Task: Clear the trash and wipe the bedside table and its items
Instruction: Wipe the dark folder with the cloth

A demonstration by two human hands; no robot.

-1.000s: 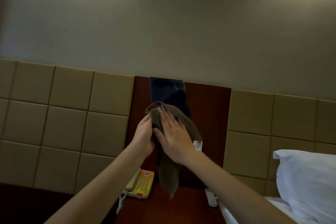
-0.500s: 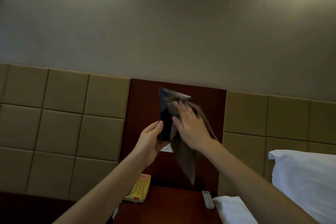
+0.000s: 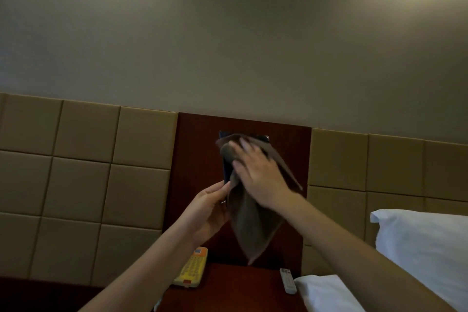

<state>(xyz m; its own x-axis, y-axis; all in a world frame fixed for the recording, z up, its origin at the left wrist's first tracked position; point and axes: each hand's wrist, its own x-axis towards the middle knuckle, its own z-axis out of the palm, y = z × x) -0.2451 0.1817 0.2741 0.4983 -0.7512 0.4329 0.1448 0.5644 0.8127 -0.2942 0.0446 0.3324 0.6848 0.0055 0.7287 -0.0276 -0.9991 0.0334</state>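
A dark flat panel-like object [image 3: 226, 167] is held upright in front of the wooden wall panel, and most of it is hidden by a brown cloth [image 3: 249, 225]. My left hand [image 3: 206, 210] grips its lower edge from below. My right hand [image 3: 259, 172] lies flat on the cloth and presses it against the object's face; the rest of the cloth hangs down below. The dark wooden bedside table [image 3: 235, 284] stands underneath.
A yellow telephone [image 3: 191, 270] rests at the table's back left and a white remote [image 3: 288, 281] at its right edge. White pillows [image 3: 425, 246] lie at the right. Padded beige headboard panels [image 3: 83, 177] flank the wooden wall panel [image 3: 197, 154].
My right hand with the cloth has slid across and up the dark object's face. My left hand has shifted down to its bottom edge. The view has tilted slightly upward.
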